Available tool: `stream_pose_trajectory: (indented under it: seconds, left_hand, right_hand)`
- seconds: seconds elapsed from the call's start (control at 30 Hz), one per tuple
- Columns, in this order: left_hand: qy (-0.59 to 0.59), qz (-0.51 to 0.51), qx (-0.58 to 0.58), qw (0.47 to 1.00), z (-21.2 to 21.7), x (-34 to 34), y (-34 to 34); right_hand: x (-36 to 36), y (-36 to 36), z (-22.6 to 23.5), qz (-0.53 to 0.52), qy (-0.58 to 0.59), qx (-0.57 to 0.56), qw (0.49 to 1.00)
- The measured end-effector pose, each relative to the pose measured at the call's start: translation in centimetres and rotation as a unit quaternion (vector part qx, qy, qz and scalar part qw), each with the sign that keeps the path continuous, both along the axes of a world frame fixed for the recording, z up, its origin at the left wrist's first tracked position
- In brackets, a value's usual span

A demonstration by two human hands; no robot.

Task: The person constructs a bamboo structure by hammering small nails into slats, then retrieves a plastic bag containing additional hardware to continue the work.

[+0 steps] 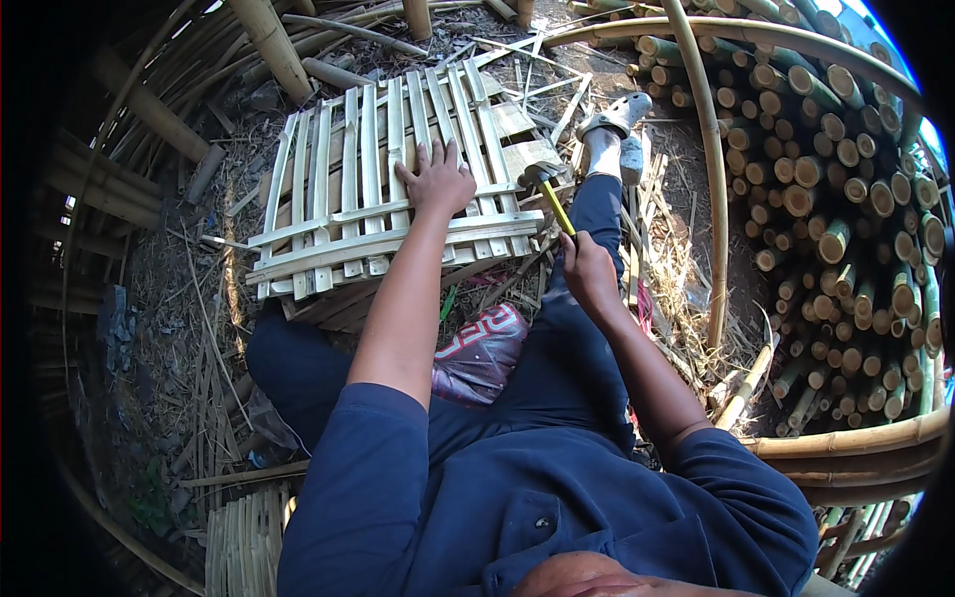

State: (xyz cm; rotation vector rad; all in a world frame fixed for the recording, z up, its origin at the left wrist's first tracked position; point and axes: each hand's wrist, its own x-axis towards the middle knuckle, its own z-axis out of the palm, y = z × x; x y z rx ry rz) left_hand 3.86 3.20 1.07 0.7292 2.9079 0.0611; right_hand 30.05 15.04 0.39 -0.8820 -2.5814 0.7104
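A panel of pale bamboo slats (350, 169) lies in front of me, with crosswise strips (383, 239) along its near edge. My left hand (438, 181) rests flat on the slats, fingers spread and nothing held. To its right, my right hand (589, 267) is closed round the yellow handle of a hammer (557, 201). The dark hammer head is raised by the right end of the upper crosswise strip; whether it touches cannot be told. Wooden boards (530, 157) show beneath the panel's right side.
A large stack of cut bamboo poles (826, 209) fills the right side. A curved bamboo pole (708, 169) stands between me and it. My outstretched leg wears a grey clog (619, 111). A printed plastic bag (482, 353) lies between my legs. Bundled slats (244, 542) sit at lower left.
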Motion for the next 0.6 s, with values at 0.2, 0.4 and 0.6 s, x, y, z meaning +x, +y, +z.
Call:
stream_pose_trajectory:
  seconds: [0.2, 0.4, 0.6]
  left_hand:
    - [-0.002, 0.000, 0.001, 1.000, 0.0, 0.1, 0.0]
    - [-0.003, 0.001, -0.004, 1.000, 0.1, 0.1, -0.1]
    - [0.004, -0.001, -0.006, 1.000, 0.1, 0.1, 0.2]
  right_hand:
    - [0.4, -0.3, 1.5, 0.014, 0.019, -0.004, 1.000]
    - [-0.1, -1.0, 1.9, 0.036, -0.023, 0.017, 0.999]
    - [-0.8, -0.1, 1.7, 0.015, -0.005, 0.020, 1.000]
